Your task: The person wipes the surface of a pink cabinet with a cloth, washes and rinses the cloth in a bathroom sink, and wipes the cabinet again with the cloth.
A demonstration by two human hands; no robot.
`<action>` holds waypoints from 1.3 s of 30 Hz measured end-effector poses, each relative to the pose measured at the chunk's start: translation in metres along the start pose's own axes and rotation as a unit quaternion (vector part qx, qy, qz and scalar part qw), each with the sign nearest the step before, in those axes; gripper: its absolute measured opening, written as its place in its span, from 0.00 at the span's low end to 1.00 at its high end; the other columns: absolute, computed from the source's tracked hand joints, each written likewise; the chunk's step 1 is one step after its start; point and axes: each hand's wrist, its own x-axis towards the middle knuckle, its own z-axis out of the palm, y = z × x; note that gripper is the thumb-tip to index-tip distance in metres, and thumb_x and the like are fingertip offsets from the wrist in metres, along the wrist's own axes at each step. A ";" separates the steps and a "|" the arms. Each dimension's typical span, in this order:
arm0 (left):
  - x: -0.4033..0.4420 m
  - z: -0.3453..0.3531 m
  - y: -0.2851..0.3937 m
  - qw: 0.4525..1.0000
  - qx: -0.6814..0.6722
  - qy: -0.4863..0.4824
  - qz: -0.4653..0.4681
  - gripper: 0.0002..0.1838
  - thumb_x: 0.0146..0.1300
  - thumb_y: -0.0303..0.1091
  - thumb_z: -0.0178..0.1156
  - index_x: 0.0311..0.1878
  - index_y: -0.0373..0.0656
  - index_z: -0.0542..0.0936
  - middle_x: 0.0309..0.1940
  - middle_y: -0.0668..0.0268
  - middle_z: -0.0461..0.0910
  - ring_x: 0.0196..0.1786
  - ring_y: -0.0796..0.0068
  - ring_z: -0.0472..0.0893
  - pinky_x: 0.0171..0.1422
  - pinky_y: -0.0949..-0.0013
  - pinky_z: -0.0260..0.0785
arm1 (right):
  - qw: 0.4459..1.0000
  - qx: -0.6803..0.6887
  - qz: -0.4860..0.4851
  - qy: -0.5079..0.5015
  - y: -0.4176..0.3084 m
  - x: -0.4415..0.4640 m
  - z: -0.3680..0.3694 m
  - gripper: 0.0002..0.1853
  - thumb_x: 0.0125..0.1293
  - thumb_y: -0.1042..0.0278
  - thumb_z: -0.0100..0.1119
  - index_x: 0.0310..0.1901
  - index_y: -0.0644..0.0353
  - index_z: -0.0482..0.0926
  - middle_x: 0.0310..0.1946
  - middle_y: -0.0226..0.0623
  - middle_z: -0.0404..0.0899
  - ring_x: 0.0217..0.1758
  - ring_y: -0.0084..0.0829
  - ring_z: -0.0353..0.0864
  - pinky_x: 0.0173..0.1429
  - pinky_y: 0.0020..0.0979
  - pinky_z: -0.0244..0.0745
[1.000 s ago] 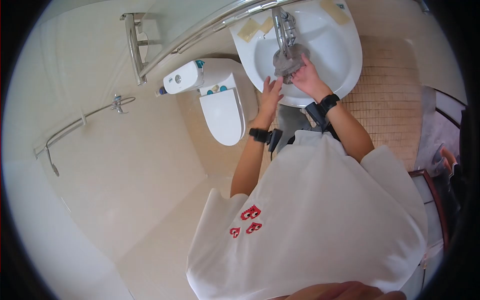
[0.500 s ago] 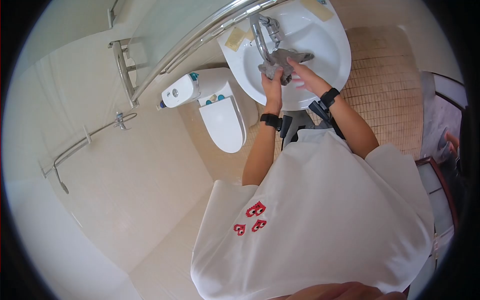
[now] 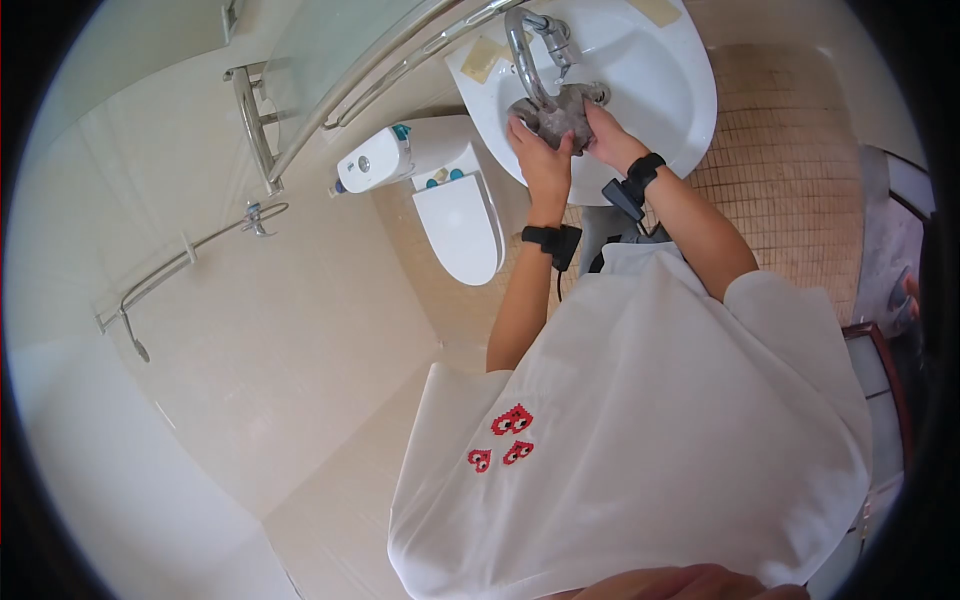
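Note:
A grey, wet-looking cloth (image 3: 566, 118) is bunched up over the white sink (image 3: 672, 120), right below the spout of the chrome faucet (image 3: 519, 52). My left hand (image 3: 541, 163) grips its near left side, thumb pressed against the front. On the right side of the bundle, my right hand (image 3: 610, 138) is closed on the cloth, its fingers partly hidden behind the fabric. Whether water is running cannot be made out. Each wrist wears a black strap with a small dark device.
Left of the sink stands a white toilet (image 3: 455, 230) with its lid down. A metal rail (image 3: 400, 60) runs beside a glass panel. On the left wall are a shower bar (image 3: 165, 285) and handset. Brown tiles (image 3: 770, 160) cover the floor on the right.
The cloth has been gathered from a spread, draped shape into a rounder bundle. My right hand, loosely spread before, has closed on its right side. The view has shifted slightly.

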 end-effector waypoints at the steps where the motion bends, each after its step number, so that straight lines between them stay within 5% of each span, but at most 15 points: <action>1: -0.003 0.001 -0.001 0.999 0.028 0.021 0.038 0.55 0.57 0.38 0.79 0.76 0.21 0.53 0.74 0.30 0.60 0.77 0.33 0.63 0.81 0.50 0.59 | 1.000 0.013 -0.022 0.008 0.003 0.005 0.002 0.24 0.86 0.49 0.39 0.67 0.56 0.75 0.64 0.38 0.81 0.65 0.38 0.82 0.69 0.44 0.78; 8: -0.020 0.008 -0.006 0.999 0.012 0.014 -0.026 0.54 0.63 0.43 0.75 0.78 0.20 0.53 0.76 0.28 0.58 0.79 0.30 0.60 0.82 0.49 0.60 | 0.995 0.077 -0.025 0.052 -0.025 -0.037 0.022 0.31 0.83 0.39 0.42 0.69 0.57 0.73 0.66 0.39 0.79 0.68 0.38 0.80 0.74 0.44 0.74; 10: -0.020 0.008 -0.010 0.982 -0.031 -0.052 -0.181 0.53 0.63 0.46 0.74 0.77 0.19 0.55 0.75 0.28 0.61 0.80 0.31 0.60 0.82 0.49 0.59 | 0.994 0.085 -0.023 0.067 -0.030 -0.046 0.023 0.31 0.83 0.38 0.41 0.69 0.57 0.73 0.66 0.39 0.79 0.70 0.38 0.79 0.75 0.44 0.72; 14: -0.021 0.016 -0.023 0.997 0.021 0.010 -0.069 0.56 0.60 0.45 0.78 0.78 0.20 0.56 0.73 0.30 0.66 0.77 0.34 0.66 0.81 0.50 0.60 | 0.995 0.072 -0.029 0.070 -0.027 -0.032 0.002 0.31 0.81 0.37 0.44 0.69 0.55 0.74 0.66 0.39 0.79 0.70 0.37 0.78 0.75 0.43 0.71; 16: -0.011 0.015 -0.020 0.990 -0.100 -0.084 0.042 0.55 0.57 0.43 0.79 0.77 0.22 0.58 0.71 0.36 0.70 0.73 0.43 0.74 0.79 0.53 0.64 | 0.996 0.019 -0.024 0.080 -0.026 -0.036 -0.001 0.30 0.80 0.38 0.46 0.69 0.54 0.74 0.66 0.39 0.79 0.70 0.37 0.78 0.74 0.44 0.72; 19: 0.001 0.017 -0.019 0.967 -0.231 -0.095 -0.044 0.51 0.56 0.39 0.80 0.76 0.25 0.62 0.66 0.42 0.76 0.65 0.51 0.80 0.73 0.57 0.71 | 0.997 -0.051 -0.010 0.063 -0.025 -0.028 -0.012 0.29 0.77 0.40 0.51 0.69 0.52 0.74 0.65 0.38 0.78 0.68 0.38 0.77 0.72 0.45 0.73; 20: 0.005 0.013 -0.017 0.968 -0.212 -0.094 -0.094 0.43 0.57 0.37 0.79 0.71 0.26 0.69 0.60 0.48 0.81 0.61 0.59 0.82 0.67 0.60 0.76 | 0.997 -0.070 0.000 0.036 -0.023 -0.021 -0.018 0.29 0.76 0.41 0.53 0.69 0.51 0.74 0.65 0.38 0.77 0.67 0.39 0.77 0.71 0.45 0.73; 23: 0.008 -0.001 -0.017 0.934 -0.277 -0.138 -0.178 0.37 0.62 0.40 0.76 0.67 0.27 0.72 0.57 0.53 0.82 0.58 0.65 0.83 0.65 0.65 0.75 | 0.998 -0.060 0.010 -0.019 -0.024 -0.012 -0.035 0.30 0.75 0.41 0.56 0.69 0.52 0.73 0.66 0.37 0.74 0.67 0.40 0.76 0.72 0.48 0.71; 29: -0.001 -0.012 -0.008 0.907 -0.345 -0.169 -0.172 0.31 0.68 0.40 0.72 0.66 0.29 0.74 0.54 0.57 0.84 0.53 0.72 0.82 0.61 0.68 0.74 | 0.994 -0.102 -0.025 -0.011 -0.027 -0.029 -0.032 0.32 0.74 0.41 0.60 0.70 0.53 0.72 0.73 0.37 0.67 0.69 0.41 0.75 0.71 0.52 0.72; 33: 0.000 -0.015 -0.014 0.899 -0.343 -0.203 -0.184 0.31 0.69 0.42 0.71 0.66 0.30 0.76 0.55 0.58 0.84 0.54 0.72 0.82 0.60 0.68 0.75 | 0.996 -0.065 -0.067 0.011 -0.024 -0.021 -0.029 0.31 0.74 0.40 0.62 0.68 0.53 0.75 0.71 0.37 0.72 0.69 0.39 0.76 0.70 0.50 0.73; 35: 0.002 -0.013 -0.021 0.924 -0.291 -0.188 -0.162 0.29 0.63 0.38 0.75 0.63 0.31 0.79 0.48 0.56 0.86 0.51 0.70 0.84 0.59 0.66 0.76 | 0.993 -0.071 0.014 -0.095 -0.029 -0.024 -0.032 0.32 0.75 0.38 0.60 0.67 0.57 0.75 0.64 0.36 0.78 0.65 0.32 0.80 0.67 0.43 0.78; 39: 0.009 -0.015 -0.033 0.966 -0.170 -0.196 -0.022 0.32 0.65 0.36 0.75 0.68 0.32 0.76 0.55 0.56 0.84 0.57 0.69 0.83 0.62 0.65 0.76 | 0.988 -0.114 0.080 -0.074 -0.054 -0.066 0.008 0.30 0.75 0.36 0.60 0.61 0.56 0.80 0.56 0.34 0.84 0.59 0.29 0.84 0.66 0.36 0.80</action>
